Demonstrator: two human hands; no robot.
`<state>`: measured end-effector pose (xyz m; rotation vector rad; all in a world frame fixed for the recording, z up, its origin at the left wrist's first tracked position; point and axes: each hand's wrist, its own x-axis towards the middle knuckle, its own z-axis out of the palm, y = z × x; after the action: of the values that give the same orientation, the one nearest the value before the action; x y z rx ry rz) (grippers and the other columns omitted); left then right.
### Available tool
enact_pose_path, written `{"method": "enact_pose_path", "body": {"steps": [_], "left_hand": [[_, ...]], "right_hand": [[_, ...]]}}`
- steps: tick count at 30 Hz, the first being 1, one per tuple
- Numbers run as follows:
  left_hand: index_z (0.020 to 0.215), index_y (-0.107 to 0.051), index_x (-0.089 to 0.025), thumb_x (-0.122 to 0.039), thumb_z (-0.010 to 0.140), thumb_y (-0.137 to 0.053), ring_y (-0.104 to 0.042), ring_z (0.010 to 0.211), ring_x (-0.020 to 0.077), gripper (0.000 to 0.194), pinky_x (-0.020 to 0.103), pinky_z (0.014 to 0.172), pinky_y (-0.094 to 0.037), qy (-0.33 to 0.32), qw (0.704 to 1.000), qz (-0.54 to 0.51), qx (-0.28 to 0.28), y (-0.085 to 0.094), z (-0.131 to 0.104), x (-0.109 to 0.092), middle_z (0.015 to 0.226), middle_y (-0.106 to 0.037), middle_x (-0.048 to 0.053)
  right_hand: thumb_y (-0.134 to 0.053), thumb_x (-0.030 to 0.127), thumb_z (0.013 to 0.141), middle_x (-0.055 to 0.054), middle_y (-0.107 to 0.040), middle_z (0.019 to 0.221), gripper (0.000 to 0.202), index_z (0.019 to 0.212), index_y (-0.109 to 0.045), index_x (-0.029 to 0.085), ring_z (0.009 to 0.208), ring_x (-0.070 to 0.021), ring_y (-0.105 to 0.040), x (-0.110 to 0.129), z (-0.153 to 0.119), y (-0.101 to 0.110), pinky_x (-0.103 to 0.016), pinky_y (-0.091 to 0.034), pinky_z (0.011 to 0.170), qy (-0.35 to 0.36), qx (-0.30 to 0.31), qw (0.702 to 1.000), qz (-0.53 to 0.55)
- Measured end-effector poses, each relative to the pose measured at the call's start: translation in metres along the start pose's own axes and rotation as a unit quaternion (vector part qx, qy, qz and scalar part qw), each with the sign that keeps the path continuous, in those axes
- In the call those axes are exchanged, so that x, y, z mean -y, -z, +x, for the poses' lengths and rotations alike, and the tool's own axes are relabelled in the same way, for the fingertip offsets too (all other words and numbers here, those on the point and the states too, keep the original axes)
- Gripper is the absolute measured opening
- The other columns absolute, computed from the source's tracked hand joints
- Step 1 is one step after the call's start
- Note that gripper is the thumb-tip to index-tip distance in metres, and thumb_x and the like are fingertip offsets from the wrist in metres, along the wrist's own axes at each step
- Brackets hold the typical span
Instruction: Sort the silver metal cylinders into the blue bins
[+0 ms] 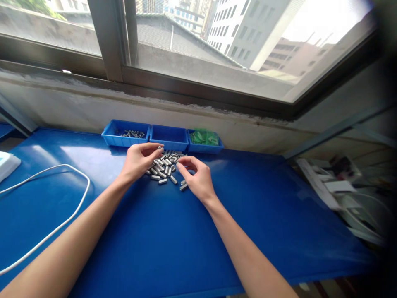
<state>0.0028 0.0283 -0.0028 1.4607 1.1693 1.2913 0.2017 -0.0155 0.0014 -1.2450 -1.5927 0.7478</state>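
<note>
Between the thumb and index finger of my left hand (139, 159) is a small silvery metal piece, seemingly a hex standoff (160, 148). Beneath and between my hands lies a loose heap of such metal hex standoffs (166, 163) on the blue table. My right hand (198, 178) is at the heap's right edge, thumb and fingers curled together near the pieces. Whether anything is pinched in it, I cannot make out. A couple of standoffs (184, 187) lie just beside its fingers, partly covered by them.
Behind the heap stand three blue bins: the left bin (124, 142) holds small metal parts, the middle bin (169, 145) looks bare, the right bin (204, 148) holds green plastic bags. A white cable (87, 182) loops across the left of the blue table (161, 240). A window is behind.
</note>
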Motion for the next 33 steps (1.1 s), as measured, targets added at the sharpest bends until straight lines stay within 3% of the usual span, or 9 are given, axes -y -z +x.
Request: {"method": "enact_pose_path", "body": {"steps": [7,12,18,23,29,33], "left_hand": [[0.094,-0.077,-0.015,-0.048,0.074,-0.078,-0.075,0.076,0.0251,0.039,0.032,0.072,-0.059,-0.005,0.986,0.040,-0.164,0.018,0.009,0.002,0.085,-0.077,0.010],[0.095,-0.077,-0.014,-0.045,0.074,-0.077,-0.075,0.073,0.0256,0.037,0.033,0.069,-0.061,0.006,0.974,0.030,-0.224,0.022,0.014,0.009,0.079,-0.076,0.009],[0.102,-0.076,-0.013,-0.039,0.072,-0.079,-0.076,0.076,0.0253,0.040,0.037,0.077,-0.062,0.018,0.973,-0.028,-0.227,0.020,0.016,0.011,0.081,-0.077,0.009],[0.093,-0.077,-0.014,-0.038,0.073,-0.078,-0.076,0.078,0.0249,0.032,0.036,0.078,-0.062,-0.003,0.974,-0.020,-0.224,0.019,0.016,0.009,0.083,-0.077,0.008],[0.098,-0.076,-0.014,-0.038,0.074,-0.077,-0.076,0.079,0.0244,0.034,0.035,0.078,-0.062,-0.006,0.977,-0.023,-0.211,0.019,0.017,0.012,0.085,-0.077,0.008],[0.093,-0.076,-0.014,-0.042,0.077,-0.073,-0.075,0.074,0.0237,0.032,0.032,0.073,-0.061,-0.010,0.983,0.013,-0.181,0.015,0.013,0.010,0.083,-0.077,0.008]], "right_hand": [[-0.062,0.020,0.087,-0.003,-0.073,0.098,0.012,0.096,-0.070,0.021,0.091,-0.0176,-0.068,-0.002,-0.001,0.000,-0.031,-0.052,0.084,0.059,0.030,0.992,-0.108],[-0.060,0.016,0.088,-0.005,-0.072,0.103,0.014,0.098,-0.069,0.020,0.099,-0.0197,-0.066,-0.003,-0.001,0.001,-0.034,-0.050,0.092,0.089,0.054,0.983,-0.149],[-0.058,0.012,0.088,-0.007,-0.072,0.109,0.021,0.103,-0.069,0.020,0.106,-0.0225,-0.063,-0.009,-0.001,0.001,-0.037,-0.048,0.097,0.130,0.091,0.968,-0.192],[-0.057,0.010,0.088,-0.007,-0.072,0.109,0.022,0.104,-0.069,0.020,0.106,-0.0224,-0.064,-0.013,-0.002,0.001,-0.037,-0.048,0.098,0.138,0.107,0.964,-0.200],[-0.058,0.012,0.088,-0.007,-0.073,0.108,0.020,0.102,-0.070,0.020,0.106,-0.0222,-0.063,-0.012,-0.001,0.001,-0.037,-0.049,0.097,0.136,0.110,0.964,-0.200],[-0.060,0.014,0.090,-0.007,-0.074,0.107,0.016,0.100,-0.071,0.020,0.105,-0.0224,-0.064,-0.013,0.000,0.001,-0.037,-0.049,0.096,0.144,0.116,0.962,-0.202]]}}
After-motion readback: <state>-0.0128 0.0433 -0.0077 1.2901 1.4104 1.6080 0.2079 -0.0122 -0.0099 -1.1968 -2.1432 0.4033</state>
